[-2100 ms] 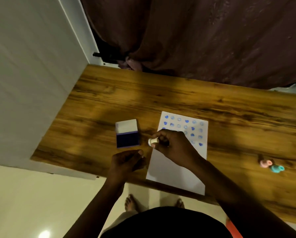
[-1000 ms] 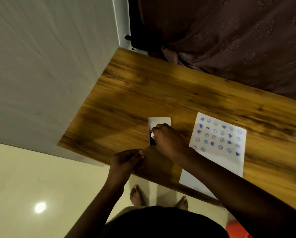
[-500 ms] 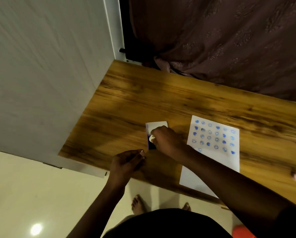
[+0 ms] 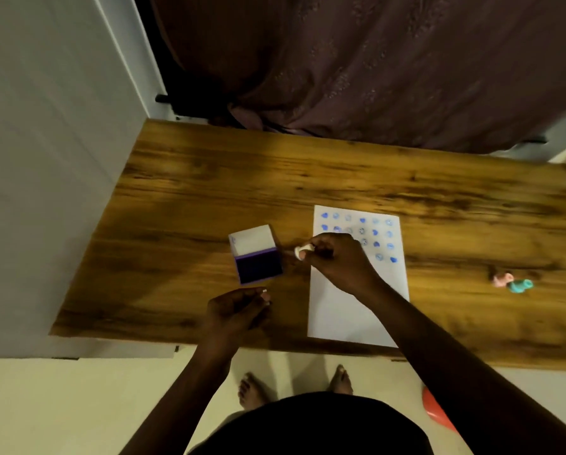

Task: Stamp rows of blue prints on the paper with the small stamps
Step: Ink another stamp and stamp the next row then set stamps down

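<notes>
A wooden table [image 4: 340, 178] carries a white sheet of paper [image 4: 347, 316], lying right of centre with its near edge close to the table's near edge. The far part of the sheet bears rows of small blue prints [image 4: 375, 233]; some are solid heart shapes, others round outlines. The near part of the sheet is blank.

The right hand [image 4: 335, 259] is over the left side of the paper, partly covering the printed rows. Its fingertips are pinched on a small white stamp [image 4: 303, 251], which projects leftward just past the paper's left edge. Whether the stamp touches the table cannot be told.

An open ink pad [image 4: 258, 266] sits on the table just left of the stamp, apart from it. Its dark blue pad faces up and its white lid [image 4: 252, 239] stands open on the far side.

The left hand [image 4: 237, 311] is near the table's near edge, just nearer than the ink pad. Its fingers are curled loosely together; whether it holds anything cannot be told.

Two further small stamps, one pink [image 4: 502, 279] and one teal [image 4: 519, 286], lie touching each other on the table, well to the right of the paper.

A dark curtain [image 4: 373, 67] hangs beyond the far edge of the table.
</notes>
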{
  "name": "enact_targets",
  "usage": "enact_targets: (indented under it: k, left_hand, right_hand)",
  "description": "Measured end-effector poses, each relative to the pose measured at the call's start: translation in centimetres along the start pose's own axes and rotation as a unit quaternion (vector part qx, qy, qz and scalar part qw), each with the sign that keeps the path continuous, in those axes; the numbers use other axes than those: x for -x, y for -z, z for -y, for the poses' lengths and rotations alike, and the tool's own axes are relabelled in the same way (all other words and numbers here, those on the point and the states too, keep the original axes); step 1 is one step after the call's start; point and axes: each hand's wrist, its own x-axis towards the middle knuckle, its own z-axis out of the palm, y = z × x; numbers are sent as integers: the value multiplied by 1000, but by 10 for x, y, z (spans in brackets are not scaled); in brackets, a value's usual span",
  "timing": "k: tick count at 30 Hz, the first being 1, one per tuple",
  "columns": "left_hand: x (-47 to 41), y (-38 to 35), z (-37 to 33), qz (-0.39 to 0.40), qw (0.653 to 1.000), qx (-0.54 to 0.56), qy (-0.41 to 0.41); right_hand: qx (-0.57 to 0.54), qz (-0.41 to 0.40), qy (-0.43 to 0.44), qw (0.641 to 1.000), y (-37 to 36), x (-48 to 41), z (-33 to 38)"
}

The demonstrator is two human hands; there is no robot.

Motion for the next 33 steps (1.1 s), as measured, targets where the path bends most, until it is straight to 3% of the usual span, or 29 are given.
enact_targets:
  k: [6, 10, 22, 33]
  left_hand:
    - [-5, -24, 2, 29, 999, -35, 3]
    - [-8, -32, 6, 40, 997, -56, 19]
    - [-10, -39, 3, 39, 997, -68, 16]
    - [-12, -55, -2, 27, 997, -61, 31]
  right_hand:
    - [92, -98, -93, 986, 36, 27, -55]
    - [172, -80, -87, 978, 40, 33, -68]
    - [271, -23, -50, 961, 22, 21, -69]
    - [281, -37, -73, 956, 7, 23, -70]
